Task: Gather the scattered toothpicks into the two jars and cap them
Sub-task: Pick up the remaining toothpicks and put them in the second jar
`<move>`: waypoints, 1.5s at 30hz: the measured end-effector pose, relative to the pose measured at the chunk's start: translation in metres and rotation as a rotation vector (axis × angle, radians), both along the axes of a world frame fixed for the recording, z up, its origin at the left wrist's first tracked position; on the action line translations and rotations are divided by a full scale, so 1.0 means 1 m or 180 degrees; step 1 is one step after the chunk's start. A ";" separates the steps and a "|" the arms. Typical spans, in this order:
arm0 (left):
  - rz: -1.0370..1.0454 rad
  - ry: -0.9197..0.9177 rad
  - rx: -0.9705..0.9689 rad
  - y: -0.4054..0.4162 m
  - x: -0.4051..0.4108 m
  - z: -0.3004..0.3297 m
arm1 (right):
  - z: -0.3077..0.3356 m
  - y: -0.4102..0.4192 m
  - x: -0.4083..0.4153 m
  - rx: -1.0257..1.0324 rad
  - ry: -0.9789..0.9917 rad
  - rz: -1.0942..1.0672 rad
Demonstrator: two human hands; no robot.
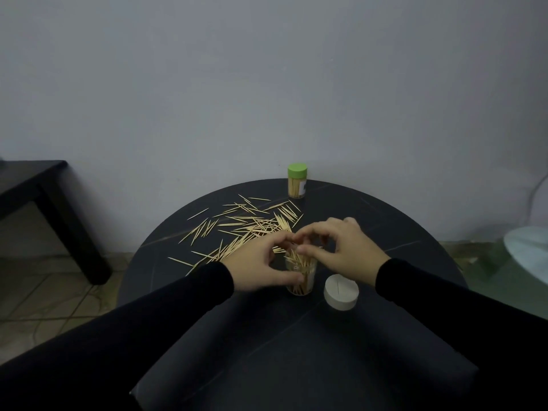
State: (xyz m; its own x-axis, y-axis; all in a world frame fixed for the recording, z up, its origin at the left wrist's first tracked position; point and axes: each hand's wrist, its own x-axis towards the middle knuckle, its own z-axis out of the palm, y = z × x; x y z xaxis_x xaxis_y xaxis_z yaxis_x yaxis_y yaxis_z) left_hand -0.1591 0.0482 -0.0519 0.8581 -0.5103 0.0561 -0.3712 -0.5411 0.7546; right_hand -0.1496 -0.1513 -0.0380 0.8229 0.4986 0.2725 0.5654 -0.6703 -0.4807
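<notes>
On the round black bench (341, 345), near centre, an uncapped clear jar (300, 280) stands upright, packed with toothpicks that fan out of its mouth. Left hand (258, 265) grips the jar: thumb curled across the near wall, fingers arched round the far side at the rim. Right hand (341, 247) sits over the jar mouth, thumb and forefinger pinched onto the toothpick bundle (296, 258) sticking out the top; other fingers loosely curled. White cap (341, 291) lies on the bench just right of the jar, not touching it. Loose toothpicks (246, 225) are scattered behind and left of the hands. Second jar (297, 180), green cap on and full, stands at the far edge, well apart. Both sleeves are black.
</notes>
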 end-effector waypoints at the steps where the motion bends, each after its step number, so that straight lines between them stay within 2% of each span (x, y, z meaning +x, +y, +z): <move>1: 0.0018 0.0000 0.0013 -0.001 0.000 0.000 | 0.001 -0.001 0.001 -0.0050 -0.0096 0.0029; 5: 0.0082 0.0156 -0.0038 0.000 0.002 0.001 | -0.002 -0.001 0.006 -0.0274 -0.0220 0.0130; 10: -0.0175 0.0412 0.0275 0.010 0.008 0.007 | -0.008 0.000 0.012 0.0735 -0.0102 -0.0063; 12: -0.0129 0.0287 0.0394 0.016 0.014 0.006 | -0.011 -0.003 0.020 0.0795 -0.0044 -0.0323; 14: 0.0245 -0.0031 0.0627 0.019 0.019 -0.001 | -0.016 -0.008 0.027 0.0452 0.0172 -0.0541; 16: 0.0748 -0.0382 0.1137 0.020 0.025 -0.011 | -0.022 -0.011 0.030 -0.0257 0.0401 -0.0661; 18: 0.1109 -0.0511 0.1610 0.017 0.029 -0.021 | -0.028 -0.010 0.032 -0.0855 0.0496 -0.0667; 20: 0.1264 -0.0550 0.1846 0.012 0.030 -0.026 | -0.032 -0.003 0.032 -0.1095 0.0424 -0.0682; 29: 0.1269 -0.1079 0.2073 -0.004 0.025 -0.019 | -0.024 0.013 0.030 -0.1480 0.0168 -0.0929; 37: 0.1203 -0.1121 0.2153 -0.009 0.024 -0.026 | -0.018 0.011 0.032 -0.1904 0.0486 -0.1114; 45: 0.1357 -0.1082 0.1963 -0.008 0.026 -0.020 | -0.017 0.006 0.030 -0.1376 0.0293 -0.1278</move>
State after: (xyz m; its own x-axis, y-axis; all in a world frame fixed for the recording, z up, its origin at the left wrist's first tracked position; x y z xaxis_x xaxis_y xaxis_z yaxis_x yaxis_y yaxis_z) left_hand -0.1335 0.0401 -0.0719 0.9719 -0.1685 0.1640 -0.1947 -0.9679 0.1589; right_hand -0.1193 -0.1450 -0.0554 0.9805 0.1935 0.0327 0.1963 -0.9687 -0.1517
